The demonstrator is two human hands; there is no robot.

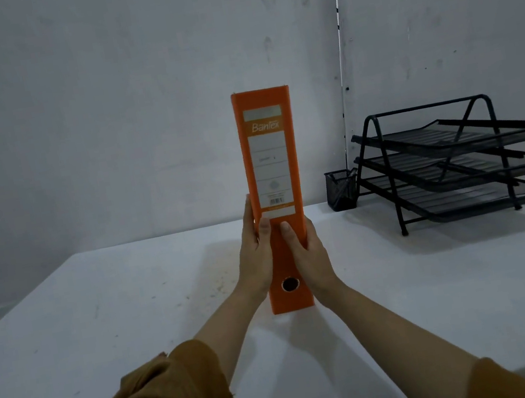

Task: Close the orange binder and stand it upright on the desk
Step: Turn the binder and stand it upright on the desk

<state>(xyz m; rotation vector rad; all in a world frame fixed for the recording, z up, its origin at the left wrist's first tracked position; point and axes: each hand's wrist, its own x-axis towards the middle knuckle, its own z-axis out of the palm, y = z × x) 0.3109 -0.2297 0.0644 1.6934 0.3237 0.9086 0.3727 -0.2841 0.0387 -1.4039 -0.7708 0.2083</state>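
The orange binder [270, 162] stands upright and closed on the white desk [99, 313], its spine with a white label and a finger hole facing me. My left hand [258, 255] clasps its left side and my right hand [308, 253] clasps its right side, both thumbs pressed on the spine around mid-height. The binder's bottom edge rests on the desk surface near the middle.
A black three-tier wire letter tray [456, 163] stands at the back right of the desk. A small black mesh pen cup [341, 189] sits beside it. A grey wall runs behind the desk, and the desk's front edge lies near my forearms.
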